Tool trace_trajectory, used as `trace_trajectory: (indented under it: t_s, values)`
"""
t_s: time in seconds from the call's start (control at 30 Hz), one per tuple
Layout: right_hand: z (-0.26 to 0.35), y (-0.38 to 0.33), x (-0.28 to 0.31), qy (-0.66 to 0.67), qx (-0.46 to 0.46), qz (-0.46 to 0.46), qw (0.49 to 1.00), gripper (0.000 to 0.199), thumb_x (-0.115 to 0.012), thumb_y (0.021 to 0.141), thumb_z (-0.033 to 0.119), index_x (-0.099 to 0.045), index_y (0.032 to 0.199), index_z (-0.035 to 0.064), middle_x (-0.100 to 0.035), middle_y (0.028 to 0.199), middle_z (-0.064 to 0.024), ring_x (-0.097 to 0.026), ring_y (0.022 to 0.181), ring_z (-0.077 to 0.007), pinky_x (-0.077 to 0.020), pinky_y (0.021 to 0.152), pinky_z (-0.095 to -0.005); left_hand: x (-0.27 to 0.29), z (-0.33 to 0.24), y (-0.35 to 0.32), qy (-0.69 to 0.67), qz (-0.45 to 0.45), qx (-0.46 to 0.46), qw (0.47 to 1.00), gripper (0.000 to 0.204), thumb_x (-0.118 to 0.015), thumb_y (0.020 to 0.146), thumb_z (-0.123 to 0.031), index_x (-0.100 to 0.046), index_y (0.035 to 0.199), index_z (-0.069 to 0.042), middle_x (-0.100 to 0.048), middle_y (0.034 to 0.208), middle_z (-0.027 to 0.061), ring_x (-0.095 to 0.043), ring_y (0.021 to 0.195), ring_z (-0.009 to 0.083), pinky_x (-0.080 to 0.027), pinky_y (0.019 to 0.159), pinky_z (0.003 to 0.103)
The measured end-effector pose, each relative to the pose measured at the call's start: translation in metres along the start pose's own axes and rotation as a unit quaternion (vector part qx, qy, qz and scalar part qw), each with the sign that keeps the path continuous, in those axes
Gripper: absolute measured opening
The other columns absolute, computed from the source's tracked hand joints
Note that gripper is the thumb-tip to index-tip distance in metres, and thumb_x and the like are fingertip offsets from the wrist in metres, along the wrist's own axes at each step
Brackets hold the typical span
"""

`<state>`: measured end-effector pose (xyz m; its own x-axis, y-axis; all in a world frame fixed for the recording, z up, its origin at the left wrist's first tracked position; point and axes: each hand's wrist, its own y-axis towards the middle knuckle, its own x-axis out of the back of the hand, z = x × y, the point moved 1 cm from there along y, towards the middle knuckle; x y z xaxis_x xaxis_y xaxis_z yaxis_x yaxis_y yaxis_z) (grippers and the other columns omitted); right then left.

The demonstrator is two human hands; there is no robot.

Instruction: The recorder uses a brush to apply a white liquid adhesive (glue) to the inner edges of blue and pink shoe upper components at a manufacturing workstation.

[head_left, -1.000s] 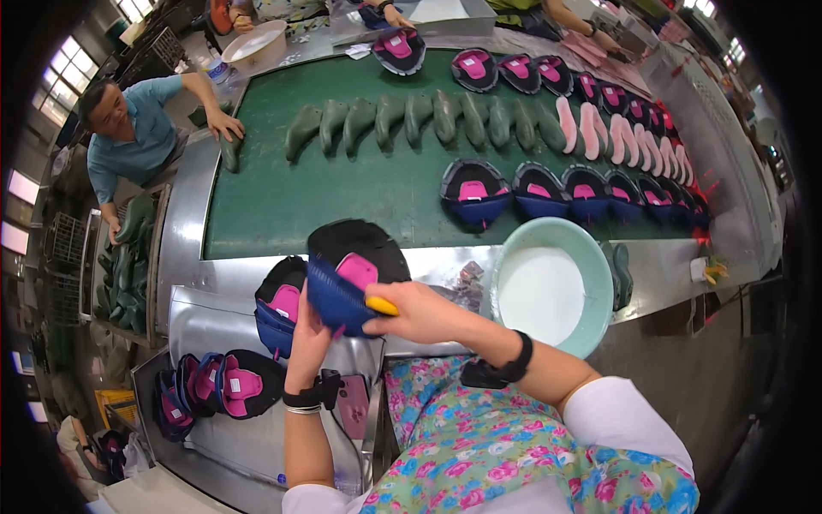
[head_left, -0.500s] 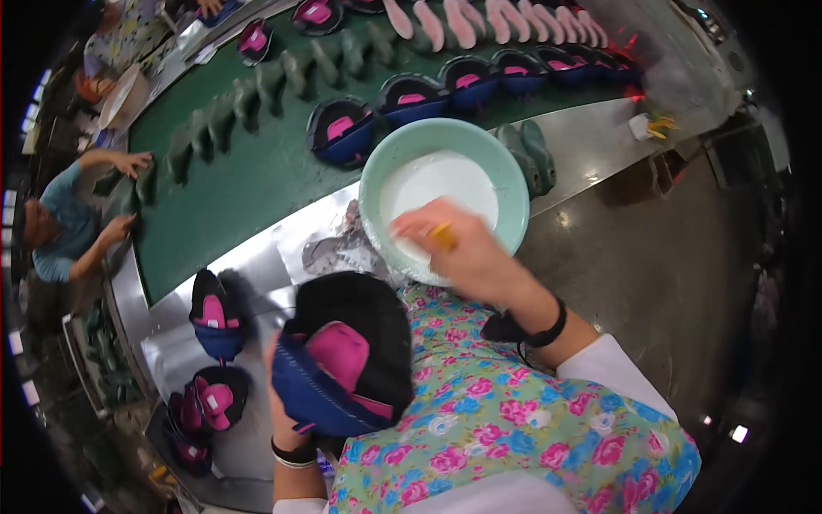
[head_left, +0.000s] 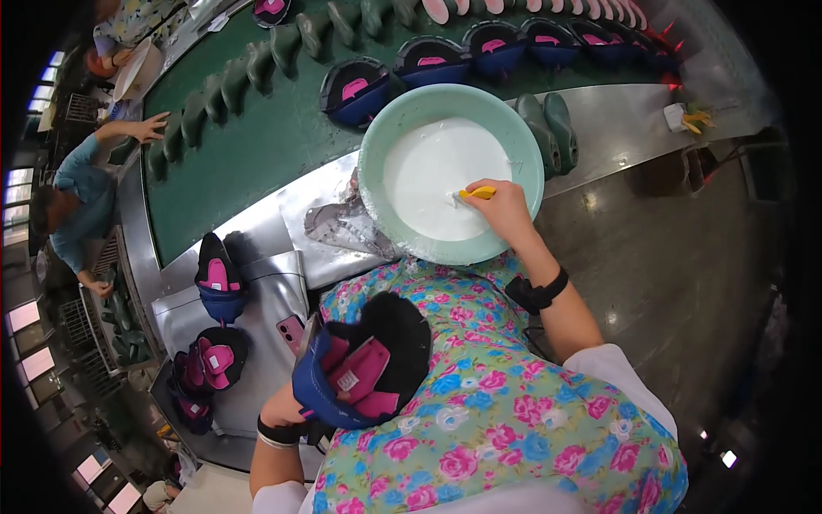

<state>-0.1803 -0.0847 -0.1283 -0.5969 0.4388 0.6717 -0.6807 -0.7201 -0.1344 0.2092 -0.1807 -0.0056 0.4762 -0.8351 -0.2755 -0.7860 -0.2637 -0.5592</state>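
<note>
My left hand (head_left: 282, 406) grips a navy shoe upper (head_left: 364, 364) with black lining and pink inside, held tilted over my flowered apron; its fingers are mostly hidden by the upper. Over a pale green basin (head_left: 520, 158) my right hand (head_left: 508, 214) is closed on a brush with a yellow handle (head_left: 479, 193). The brush's lower end touches the white liquid (head_left: 432, 158) in the basin, and its bristles barely show. A crumpled plastic sheet (head_left: 347, 230) lies by the basin's left side.
A green conveyor belt (head_left: 231, 180) carries dark green shoe lasts (head_left: 259, 64), navy uppers (head_left: 428, 60) and pink insoles (head_left: 435, 10). Two lasts (head_left: 548, 133) stand right of the basin. More uppers (head_left: 221, 283) and a pink phone (head_left: 291, 331) rest at left. A co-worker (head_left: 81, 193) reaches toward the belt.
My right hand has swung right across the basin, bringing the brush down into the white liquid. The upper in my left hand has turned and dropped slightly. My view has shifted.
</note>
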Motion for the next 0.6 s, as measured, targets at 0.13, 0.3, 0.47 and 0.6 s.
trace_trajectory:
  t_s: [0.13, 0.3, 0.47, 0.6]
  values:
    - [0.026, -0.005, 0.029, 0.119, 0.014, -0.024, 0.993, 0.017, -0.072, 0.074, 0.010, -0.070, 0.089, 0.0020, -0.069, 0.080, -0.0130, -0.066, 0.071, -0.0202, -0.0505, 0.067, -0.0274, 0.015, 0.016, 0.025, 0.109, -0.165, -0.036, 0.980, 0.019, -0.070, 0.082, -0.013, -0.059, 0.095, -0.003, -0.060, 0.080, -0.0014, -0.054, 0.073, 0.0077, -0.044, 0.063, 0.025]
    - [0.091, -0.020, 0.059, 0.280, 0.104, 0.020, 0.954, 0.018, -0.073, 0.075, 0.006, -0.070, 0.092, 0.0024, -0.069, 0.084, -0.0082, -0.064, 0.075, -0.0127, -0.0493, 0.068, -0.0237, 0.007, 0.025, 0.091, -0.151, -0.125, -0.068, 0.978, 0.037, -0.059, 0.088, -0.004, -0.046, 0.122, -0.002, -0.057, 0.106, 0.0025, -0.056, 0.094, 0.0116, -0.047, 0.081, 0.027]
    - [0.127, -0.024, 0.044, 0.291, 0.163, 0.147, 0.931, 0.019, -0.071, 0.077, 0.003, -0.069, 0.095, -0.0005, -0.068, 0.092, -0.0086, -0.064, 0.084, -0.0121, -0.0494, 0.075, -0.0213, -0.002, 0.027, 0.113, -0.268, -0.078, -0.056, 0.959, 0.047, -0.053, 0.089, 0.001, -0.040, 0.133, -0.006, -0.055, 0.114, 0.0044, -0.057, 0.100, 0.0168, -0.048, 0.087, 0.033]
    - [0.111, -0.005, 0.027, 0.252, 0.098, 0.089, 0.958, 0.016, -0.069, 0.078, 0.003, -0.069, 0.094, -0.0007, -0.068, 0.087, -0.0071, -0.063, 0.078, -0.0105, -0.0489, 0.069, -0.0215, 0.004, 0.031, 0.108, -0.287, -0.083, -0.095, 0.950, 0.043, -0.052, 0.089, 0.000, -0.042, 0.131, -0.008, -0.056, 0.116, 0.0053, -0.057, 0.103, 0.0176, -0.049, 0.087, 0.033]
